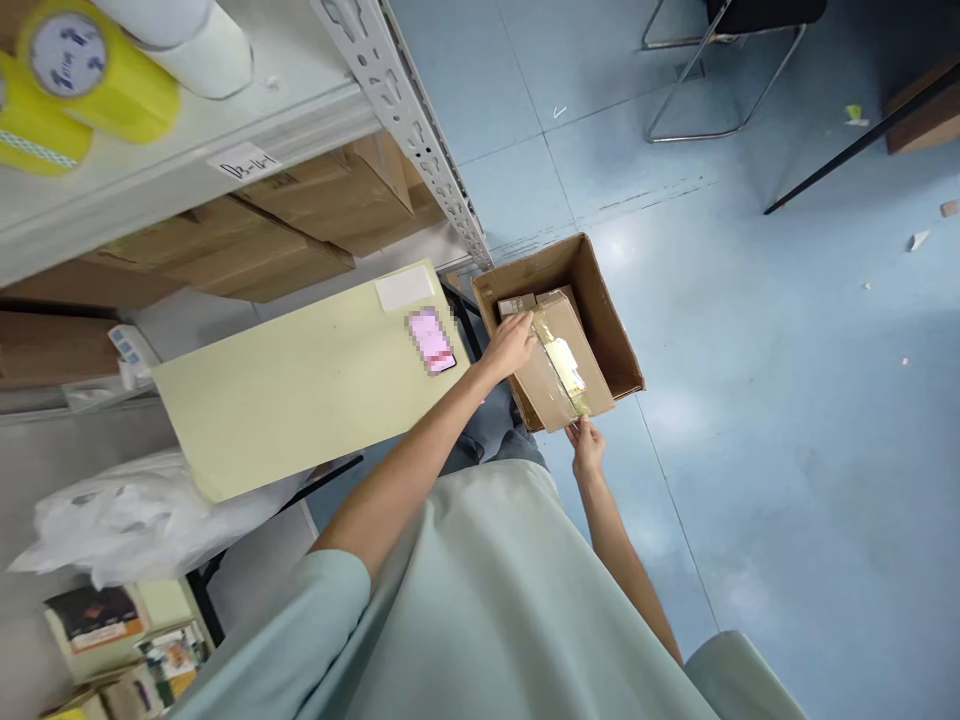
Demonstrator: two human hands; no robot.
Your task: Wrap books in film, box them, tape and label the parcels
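A taped cardboard box (544,375) with a shiny strip of clear tape and a pale label on top is held between my two hands. It lies tilted over the opening of a larger open carton (615,350) on the floor. My left hand (510,343) grips its upper left edge, fingers bent over the side. At the near end, my right hand (586,445) holds the lower edge, with the fingertips partly hidden beneath it. Smaller boxes (517,303) show inside the carton, partly covered by the taped box.
Left of the carton stands a pale yellow table (300,390) with a phone (431,340) and a white card (405,288). A metal shelf post (420,130) rises beside it. Tape rolls (105,75) sit on the shelf. A chair (720,70) stands at the far right.
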